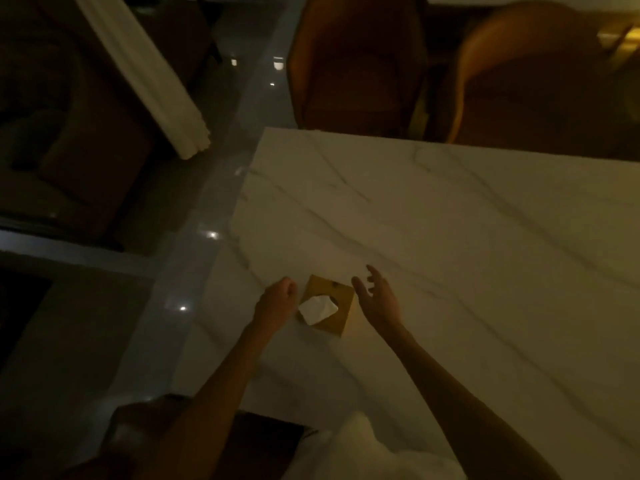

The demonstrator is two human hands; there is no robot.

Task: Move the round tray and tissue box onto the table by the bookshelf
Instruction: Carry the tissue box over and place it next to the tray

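Hands flank a tissue box
The tissue box (327,306) sits on the marble tabletop (450,237), left hand (277,299) curled beside it, right hand (379,299) spread.

No readable text, label, brand, number or sign anywhere in this dim, blurred view. None on the tissue box (329,306): plain tan faces, only a small dark mark on the top, too blurred to make out as a letter or logo. None on the white tissue (318,309) poking out. None on the table (450,237): only grey marble veins. None on the chairs (356,60) beyond its far edge.
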